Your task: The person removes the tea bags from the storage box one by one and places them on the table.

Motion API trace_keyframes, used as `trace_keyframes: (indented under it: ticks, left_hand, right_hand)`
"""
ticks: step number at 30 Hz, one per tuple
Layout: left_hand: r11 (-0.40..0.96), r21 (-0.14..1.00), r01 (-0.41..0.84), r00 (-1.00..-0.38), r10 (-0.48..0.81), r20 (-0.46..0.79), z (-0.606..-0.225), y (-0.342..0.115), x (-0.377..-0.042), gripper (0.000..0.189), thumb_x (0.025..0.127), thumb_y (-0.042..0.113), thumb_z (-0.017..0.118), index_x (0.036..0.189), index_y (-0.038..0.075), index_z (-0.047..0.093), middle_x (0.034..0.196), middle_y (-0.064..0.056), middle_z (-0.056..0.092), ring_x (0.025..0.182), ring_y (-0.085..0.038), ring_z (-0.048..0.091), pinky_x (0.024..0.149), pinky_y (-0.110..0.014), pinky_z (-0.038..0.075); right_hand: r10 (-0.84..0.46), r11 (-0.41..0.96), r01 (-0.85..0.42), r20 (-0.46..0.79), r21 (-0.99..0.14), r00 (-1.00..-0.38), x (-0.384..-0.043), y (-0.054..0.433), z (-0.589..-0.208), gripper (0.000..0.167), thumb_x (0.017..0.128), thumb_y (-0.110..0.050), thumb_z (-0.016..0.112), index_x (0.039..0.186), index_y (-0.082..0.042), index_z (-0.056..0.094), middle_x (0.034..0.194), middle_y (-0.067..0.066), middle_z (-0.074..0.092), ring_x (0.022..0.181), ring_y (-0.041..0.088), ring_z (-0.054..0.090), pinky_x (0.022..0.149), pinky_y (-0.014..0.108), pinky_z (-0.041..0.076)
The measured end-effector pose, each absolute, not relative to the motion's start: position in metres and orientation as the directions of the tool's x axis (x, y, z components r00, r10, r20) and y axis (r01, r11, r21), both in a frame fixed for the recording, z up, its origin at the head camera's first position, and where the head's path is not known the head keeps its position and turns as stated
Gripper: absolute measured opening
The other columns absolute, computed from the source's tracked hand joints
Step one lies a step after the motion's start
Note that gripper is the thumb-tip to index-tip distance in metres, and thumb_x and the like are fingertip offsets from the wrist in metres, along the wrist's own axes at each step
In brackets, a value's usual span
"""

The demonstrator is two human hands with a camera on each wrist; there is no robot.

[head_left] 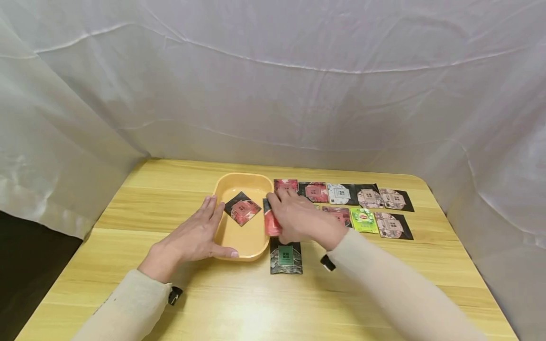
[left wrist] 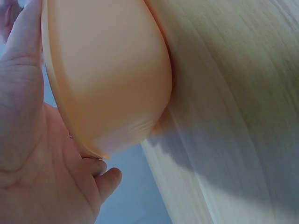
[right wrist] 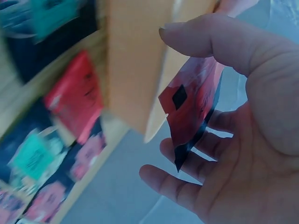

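An orange plastic tray [head_left: 239, 242] stands on the table, with a black and red tea sachet [head_left: 242, 208] lying flat inside. My left hand [head_left: 192, 239] rests along the tray's left rim, fingers fairly straight and thumb on the near edge. At the opposite rim, my right hand [head_left: 296, 215] pinches another red and black tea sachet [right wrist: 196, 100] between thumb and fingers. That sachet overlaps the tray's right wall in the right wrist view. Just below the right hand lies a black sachet with a green label [head_left: 286, 258]; the hand covers part of the sachets behind it.
Two rows of tea sachets lie right of the tray, among them a black and white one [head_left: 341, 193], a bright green and yellow one [head_left: 364, 220] and a pink and black one [head_left: 392, 226]. Pale cloth [head_left: 298, 104] hangs behind the wooden table [head_left: 239, 303].
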State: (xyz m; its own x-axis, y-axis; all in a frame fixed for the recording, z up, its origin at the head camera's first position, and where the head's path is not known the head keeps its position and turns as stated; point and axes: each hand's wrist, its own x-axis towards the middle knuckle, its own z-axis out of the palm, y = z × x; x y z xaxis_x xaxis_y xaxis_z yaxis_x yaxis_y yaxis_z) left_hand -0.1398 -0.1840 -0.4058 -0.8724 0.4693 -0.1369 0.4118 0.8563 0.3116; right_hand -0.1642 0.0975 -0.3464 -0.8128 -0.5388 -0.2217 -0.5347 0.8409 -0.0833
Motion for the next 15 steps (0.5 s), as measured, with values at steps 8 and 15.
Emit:
trace_keyframes:
  ticks: [8, 15]
  left_hand:
    - [0.858, 0.256, 0.445, -0.873, 0.479, -0.087, -0.412, -0.184, -0.139, 0.133, 0.079, 0.091, 0.060, 0.167, -0.001, 0.023, 0.175, -0.027, 0.006, 0.163, -0.043, 0.003, 0.130, -0.058, 0.021]
    - [0.860, 0.253, 0.442, -0.870, 0.481, -0.114, -0.414, -0.183, -0.139, 0.134, 0.078, 0.096, 0.053, 0.168, 0.003, 0.020, 0.176, -0.025, 0.002, 0.164, -0.042, 0.001, 0.129, -0.058, 0.024]
  right_hand:
    - [-0.493, 0.869, -0.488, -0.242, -0.084, -0.836, -0.148, 0.150, -0.369, 0.104, 0.077, -0.031, 0.090, 0.160, -0.004, 0.035, 0.146, 0.019, 0.051, 0.137, 0.039, 0.050, 0.114, 0.056, 0.048]
    - [-0.498, 0.867, -0.481, -0.210, -0.125, -0.842, -0.132, 0.186, -0.382, 0.107, 0.073, -0.031, 0.093, 0.157, 0.003, 0.037, 0.147, 0.027, 0.051, 0.138, 0.045, 0.050, 0.117, 0.060, 0.044]
